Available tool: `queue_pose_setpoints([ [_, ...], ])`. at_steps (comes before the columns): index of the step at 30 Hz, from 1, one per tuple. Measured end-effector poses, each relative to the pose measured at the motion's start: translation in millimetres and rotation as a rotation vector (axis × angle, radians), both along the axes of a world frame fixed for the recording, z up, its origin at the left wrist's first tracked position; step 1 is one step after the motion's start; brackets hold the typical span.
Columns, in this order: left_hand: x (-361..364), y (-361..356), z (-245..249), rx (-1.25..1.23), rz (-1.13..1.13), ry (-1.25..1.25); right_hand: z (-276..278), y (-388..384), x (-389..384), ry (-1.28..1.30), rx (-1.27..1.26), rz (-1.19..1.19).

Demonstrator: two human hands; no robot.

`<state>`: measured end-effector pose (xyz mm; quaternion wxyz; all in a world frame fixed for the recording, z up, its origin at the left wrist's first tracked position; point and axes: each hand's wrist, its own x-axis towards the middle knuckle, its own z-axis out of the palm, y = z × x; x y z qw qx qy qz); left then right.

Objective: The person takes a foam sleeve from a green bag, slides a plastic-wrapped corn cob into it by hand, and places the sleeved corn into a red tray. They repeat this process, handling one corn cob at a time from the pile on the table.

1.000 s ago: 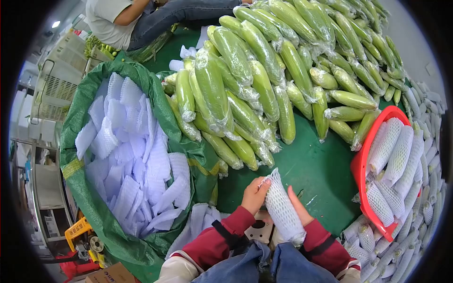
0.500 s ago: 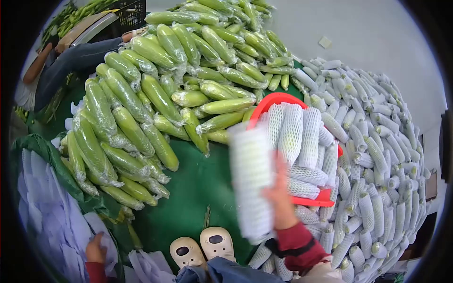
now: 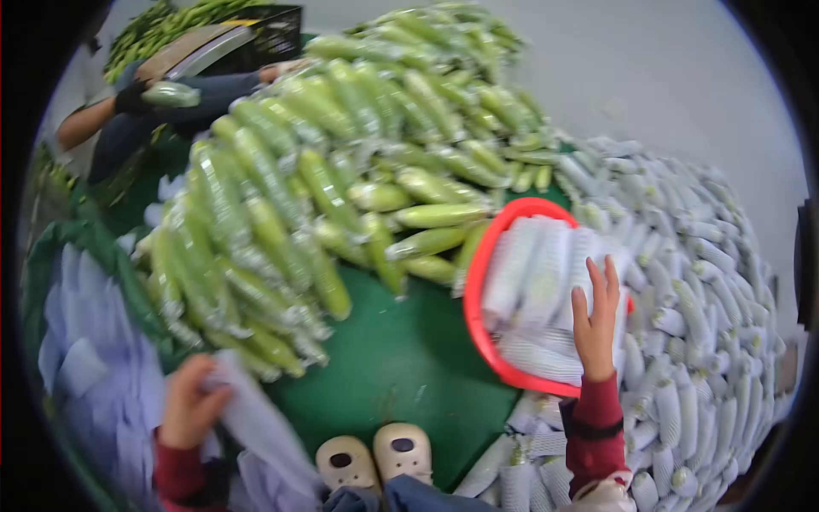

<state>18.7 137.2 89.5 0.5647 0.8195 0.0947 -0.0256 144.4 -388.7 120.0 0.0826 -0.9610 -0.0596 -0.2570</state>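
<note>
My left hand (image 3: 192, 405) pinches a flat white foam net sleeve (image 3: 260, 422), which hangs down to the right, blurred. Beside it, a green bag (image 3: 47, 256) holds a heap of similar sleeves (image 3: 94, 363). My right hand (image 3: 597, 333) is over the right side of a red basket (image 3: 476, 311), fingers spread and nothing in them. Several green, corn-like vegetables in white foam nets (image 3: 529, 269) lie in that basket. Ahead of my left hand are piled green, corn-like vegetables in clear film (image 3: 256, 230).
A large heap of net-covered vegetables (image 3: 708, 341) spreads along the right. At far left, another person's hand (image 3: 132, 98) holds a film-wrapped vegetable (image 3: 171, 94), near a black crate (image 3: 277, 38). My shoes (image 3: 401, 452) rest on a green floor cover (image 3: 367, 350).
My right hand has let go of the netted vegetable and moved up and right, fingers now spread. My left hand has lifted a sleeve from beside the heap. The other person's hand now shows a wrapped vegetable.
</note>
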Motion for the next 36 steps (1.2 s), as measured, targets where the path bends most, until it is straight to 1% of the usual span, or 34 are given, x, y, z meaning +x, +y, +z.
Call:
queue_pose_setpoints([
  [1,6.3,-26.1,4.5,-0.251,-0.112,0.149,-4.9,43.1,-10.3,0.272,0.445,0.206],
  [2,7.5,-50.8,-5.6,-0.38,-0.16,0.209,-17.1,84.0,-20.7,0.551,0.892,0.407],
  [3,18.9,-72.4,-4.7,-0.293,-0.358,0.263,-35.0,119.1,-23.7,0.951,1.149,0.623],
  [4,21.9,-93.8,-33.9,-0.465,-0.448,0.24,-56.0,150.3,-32.0,1.395,1.322,0.672],
  [5,25.6,-105.3,-56.6,-0.228,-0.568,0.143,-69.1,179.5,-39.9,1.722,1.317,0.633],
  [6,21.8,-116.4,-68.3,-0.066,-0.479,0.047,-70.6,209.9,-47.3,1.579,1.222,0.789],
  [7,20.4,-115.4,-77.6,0.157,-0.414,-0.134,-118.1,228.5,-57.0,1.156,1.013,0.995],
  [8,20.2,-114.4,-77.8,0.332,-0.295,-0.243,-123.9,236.3,-61.0,1.456,1.332,0.748],
  [9,19.9,-113.4,-76.7,0.505,-0.176,-0.351,-128.4,240.8,-64.4,1.737,1.629,0.435],
  [12,7.1,-112.2,-73.4,-0.097,-0.048,0.224,-152.1,239.4,-70.9,1.939,1.587,0.489],
  [13,0.6,-111.2,-93.0,-0.293,-0.074,0.304,-155.1,240.8,-66.2,1.805,1.626,0.472],
  [14,-6.0,-109.7,-127.0,-0.491,-0.099,0.382,-156.9,242.4,-59.3,1.672,1.66,0.454],
  [15,-1.7,-109.7,-130.3,-0.689,-0.125,0.458,-159.1,243.1,-52.1,1.538,1.69,0.433],
  [16,-1.1,-108.5,-121.1,-0.901,-0.233,0.622,-162.5,242.2,-43.8,1.565,1.954,0.333],
  [19,-6.2,-97.8,-131.2,-1.141,-0.267,0.49,-163.7,245.2,-27.3,1.761,1.944,0.363],
  [20,8.2,-95.4,-110.2,-1.166,-0.069,0.36,-176.7,242.6,-14.1,1.906,1.735,0.738],
  [21,26.6,-92.8,-85.6,-1.072,0.246,0.316,-184.9,241.4,-16.1,1.759,1.755,0.58],
  [22,32.1,-71.7,-117.1,-0.771,0.228,0.183,-199.0,249.4,3.5,1.477,1.224,0.803],
  [23,47.4,-65.6,-103.6,0.011,0.237,0.184,-198.8,264.6,31.6,1.152,0.706,0.942],
  [24,61.8,-59.8,-117.7,0.414,0.228,-0.267,-205.1,282.2,45.3,1.072,0.792,0.874],
  [25,71.4,-54.5,-130.8,0.443,0.261,-0.2,-206.7,302.5,55.4,0.977,0.873,0.808],
  [27,79.9,-46.4,-146.1,0.5,0.314,-0.05,-192.0,335.0,49.4,1.211,1.152,0.704],
  [28,82.3,-48.5,-138.7,0.412,0.303,-0.092,-183.6,342.2,45.9,1.331,1.288,0.645],
  [29,79.4,-53.4,-127.2,0.328,0.307,-0.105,-174.4,338.4,39.3,1.312,1.401,0.652],
  [30,74.2,-63.7,-97.2,0.243,0.313,-0.115,-163.4,330.1,23.9,1.292,1.513,0.657],
  [31,67.3,-69.8,-82.0,0.155,0.323,-0.119,-151.8,319.7,5.1,1.277,1.623,0.657],
  [32,50.9,-74.2,-87.3,0.112,0.241,-0.177,-133.5,304.5,-13.5,1.101,1.584,0.69],
  [33,31.9,-85.1,-100.6,-0.272,0.223,-0.076,-123.0,288.6,-30.1,0.926,1.533,0.725],
  [34,10.5,-96.4,-106.6,-0.412,0.119,0.018,-134.1,272.3,-47.5,0.906,1.441,0.664],
  [35,0.0,-111.4,-103.9,-0.56,0.128,0.155,-148.4,259.0,-65.2,0.881,1.353,0.596],
  [36,-11.1,-121.2,-118.5,-0.751,0.206,0.319,-158.7,251.8,-79.6,0.941,1.4,0.468],
])
